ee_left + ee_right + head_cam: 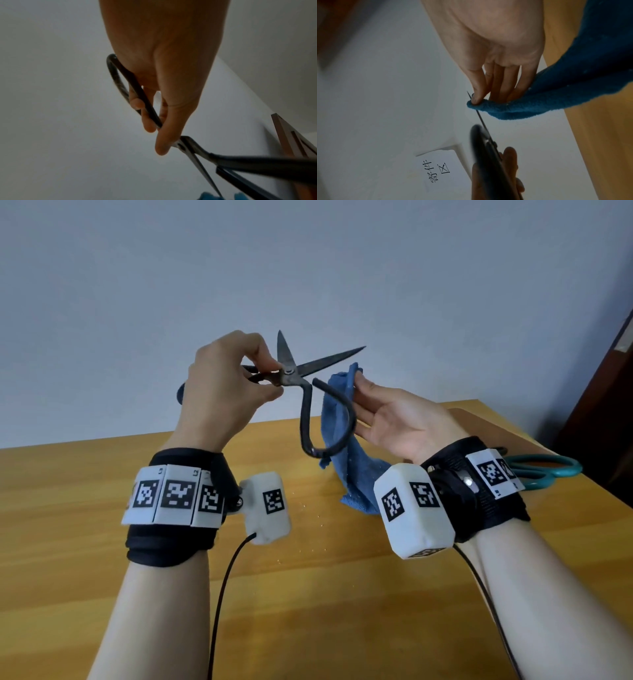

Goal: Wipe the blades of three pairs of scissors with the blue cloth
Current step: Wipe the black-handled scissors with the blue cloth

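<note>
Now scissors (291, 371) in left grip, cloth (337, 412) right

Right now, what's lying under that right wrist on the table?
Teal scissor handles poke out on the wooden table behind the right hand's wristband. Their blades are covered by the wrist, so unseen.

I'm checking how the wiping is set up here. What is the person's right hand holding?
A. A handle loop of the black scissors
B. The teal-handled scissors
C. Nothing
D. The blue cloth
D: the right hand pinches the top of the blue cloth between thumb and fingers, while the left hand grips the black scissors and the teal-handled scissors lie on the table.
</note>
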A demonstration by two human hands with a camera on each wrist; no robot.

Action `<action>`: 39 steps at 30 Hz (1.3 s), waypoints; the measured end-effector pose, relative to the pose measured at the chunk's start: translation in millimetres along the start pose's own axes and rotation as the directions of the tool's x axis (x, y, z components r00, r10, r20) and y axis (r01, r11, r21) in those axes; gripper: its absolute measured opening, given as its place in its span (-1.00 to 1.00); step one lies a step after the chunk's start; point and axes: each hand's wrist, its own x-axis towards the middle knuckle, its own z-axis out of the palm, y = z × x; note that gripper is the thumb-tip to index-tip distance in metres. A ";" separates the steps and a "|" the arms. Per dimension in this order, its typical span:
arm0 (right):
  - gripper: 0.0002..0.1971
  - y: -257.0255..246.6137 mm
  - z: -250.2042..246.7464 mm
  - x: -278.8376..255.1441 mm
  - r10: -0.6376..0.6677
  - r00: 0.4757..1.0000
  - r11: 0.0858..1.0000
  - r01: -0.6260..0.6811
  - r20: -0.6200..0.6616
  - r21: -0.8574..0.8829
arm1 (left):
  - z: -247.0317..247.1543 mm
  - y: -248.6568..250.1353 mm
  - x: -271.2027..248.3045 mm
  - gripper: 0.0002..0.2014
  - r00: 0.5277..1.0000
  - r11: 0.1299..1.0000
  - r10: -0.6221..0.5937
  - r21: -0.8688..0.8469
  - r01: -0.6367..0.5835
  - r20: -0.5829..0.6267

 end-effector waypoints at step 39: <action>-0.54 -2.1 -7.9 7.2 -0.353 0.861 0.921 0.389 -0.365 0.028 | -0.2 7.7 1.5 -0.81 0.986 0.996 0.089 -0.008 -0.089 0.139</action>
